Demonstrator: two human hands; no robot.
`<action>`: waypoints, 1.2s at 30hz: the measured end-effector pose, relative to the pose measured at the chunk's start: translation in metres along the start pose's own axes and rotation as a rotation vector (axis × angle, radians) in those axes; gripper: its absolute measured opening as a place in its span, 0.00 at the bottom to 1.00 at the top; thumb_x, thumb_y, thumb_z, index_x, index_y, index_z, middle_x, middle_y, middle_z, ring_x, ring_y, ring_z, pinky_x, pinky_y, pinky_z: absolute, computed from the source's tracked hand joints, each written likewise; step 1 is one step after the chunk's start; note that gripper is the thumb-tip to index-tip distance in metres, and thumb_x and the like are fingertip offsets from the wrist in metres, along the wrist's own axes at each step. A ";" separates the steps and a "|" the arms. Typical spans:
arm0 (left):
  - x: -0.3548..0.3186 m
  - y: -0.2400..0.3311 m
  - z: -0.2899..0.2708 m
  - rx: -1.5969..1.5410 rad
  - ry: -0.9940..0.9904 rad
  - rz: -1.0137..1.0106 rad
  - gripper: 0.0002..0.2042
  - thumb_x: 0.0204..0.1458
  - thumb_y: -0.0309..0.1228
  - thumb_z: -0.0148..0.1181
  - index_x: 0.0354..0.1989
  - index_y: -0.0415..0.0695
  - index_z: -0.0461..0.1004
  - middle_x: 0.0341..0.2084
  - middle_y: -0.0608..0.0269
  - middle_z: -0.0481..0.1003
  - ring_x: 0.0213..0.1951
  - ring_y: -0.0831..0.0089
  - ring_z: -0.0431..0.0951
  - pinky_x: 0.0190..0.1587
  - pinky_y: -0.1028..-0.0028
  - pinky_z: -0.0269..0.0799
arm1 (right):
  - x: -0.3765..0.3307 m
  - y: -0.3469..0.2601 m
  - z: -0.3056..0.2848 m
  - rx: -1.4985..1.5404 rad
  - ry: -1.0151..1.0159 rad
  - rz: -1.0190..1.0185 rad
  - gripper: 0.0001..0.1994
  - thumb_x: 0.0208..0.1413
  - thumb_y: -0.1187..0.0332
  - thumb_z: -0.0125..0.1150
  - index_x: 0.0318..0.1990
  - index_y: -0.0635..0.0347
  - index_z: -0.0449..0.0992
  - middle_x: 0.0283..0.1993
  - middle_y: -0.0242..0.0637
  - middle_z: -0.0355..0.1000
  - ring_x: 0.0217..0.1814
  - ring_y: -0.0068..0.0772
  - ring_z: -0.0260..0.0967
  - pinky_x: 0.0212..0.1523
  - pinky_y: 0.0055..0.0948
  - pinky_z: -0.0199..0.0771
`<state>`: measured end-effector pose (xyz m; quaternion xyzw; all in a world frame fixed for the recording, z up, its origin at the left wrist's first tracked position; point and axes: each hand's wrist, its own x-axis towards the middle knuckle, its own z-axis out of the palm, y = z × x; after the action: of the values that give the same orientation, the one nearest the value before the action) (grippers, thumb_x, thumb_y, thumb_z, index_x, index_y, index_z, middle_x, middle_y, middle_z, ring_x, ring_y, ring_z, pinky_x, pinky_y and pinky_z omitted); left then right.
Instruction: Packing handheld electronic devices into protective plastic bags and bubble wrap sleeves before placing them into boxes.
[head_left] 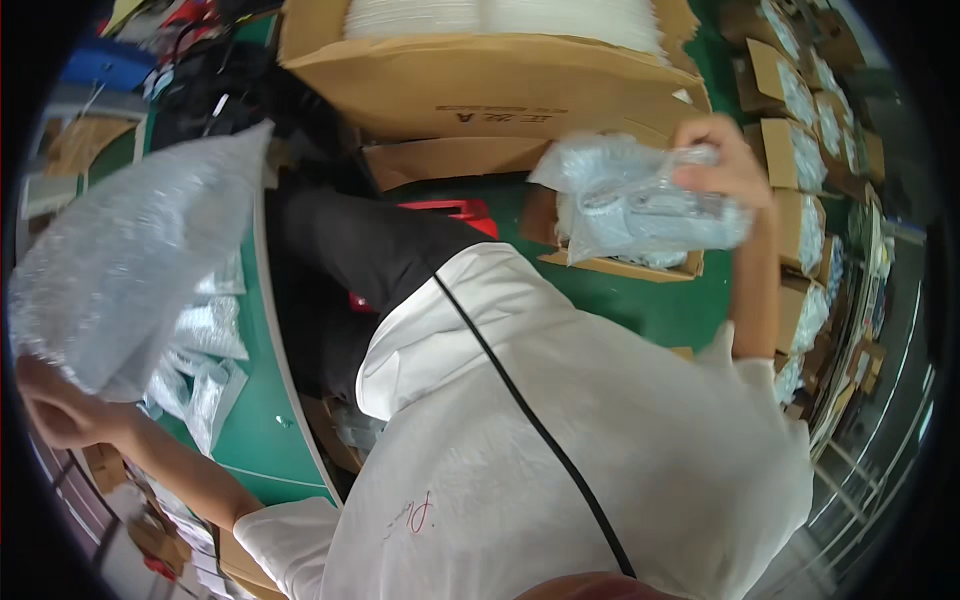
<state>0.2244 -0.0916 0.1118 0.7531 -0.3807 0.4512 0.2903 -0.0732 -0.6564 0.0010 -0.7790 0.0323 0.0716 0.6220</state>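
Bubble-wrapped packet [650,210], upper right, pinched by the right hand [738,165]; transfer seems underway, setting down needs careful release; left hand [70,415]'s grip: cannot tell.

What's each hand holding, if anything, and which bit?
Right hand: clear bubble-wrap package, by its right end. Left hand: big clear bubble-wrap bag, seemingly by its lower end.

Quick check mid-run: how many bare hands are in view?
2. The left hand is at picture left, by the lower end of a large bubble-wrap bag, its fingers partly hidden. The right hand is at upper right, gripping a clear plastic package.
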 end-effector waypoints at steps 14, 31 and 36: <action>-0.019 0.122 0.147 -0.078 -0.145 0.086 0.13 0.67 0.26 0.44 0.38 0.35 0.76 0.25 0.63 0.76 0.21 0.78 0.65 0.24 0.78 0.64 | -0.097 0.325 0.018 0.293 1.084 0.564 0.21 0.56 0.65 0.61 0.56 0.61 0.72 0.42 0.35 0.77 0.35 0.22 0.71 0.29 0.20 0.72; -0.135 0.388 0.291 -0.928 -0.762 0.492 0.06 0.50 0.25 0.60 0.30 0.44 0.68 0.28 0.63 0.64 0.30 0.70 0.69 0.33 0.73 0.67 | -0.064 0.339 0.160 2.187 0.962 -0.317 0.24 0.68 0.50 0.42 0.67 0.46 0.64 0.62 0.34 0.70 0.64 0.37 0.67 0.63 0.50 0.68; -0.078 0.296 0.233 -0.809 -0.994 0.297 0.05 0.55 0.26 0.60 0.33 0.43 0.70 0.30 0.62 0.66 0.33 0.67 0.70 0.39 0.72 0.68 | -0.087 0.325 0.047 1.426 0.767 0.344 0.24 0.56 0.59 0.59 0.60 0.55 0.72 0.55 0.41 0.76 0.57 0.41 0.73 0.62 0.43 0.69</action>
<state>0.0601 -0.4091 -0.0295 0.6426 -0.7091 -0.0939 0.2747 -0.2075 -0.6870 -0.3096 -0.1518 0.3986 -0.1428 0.8931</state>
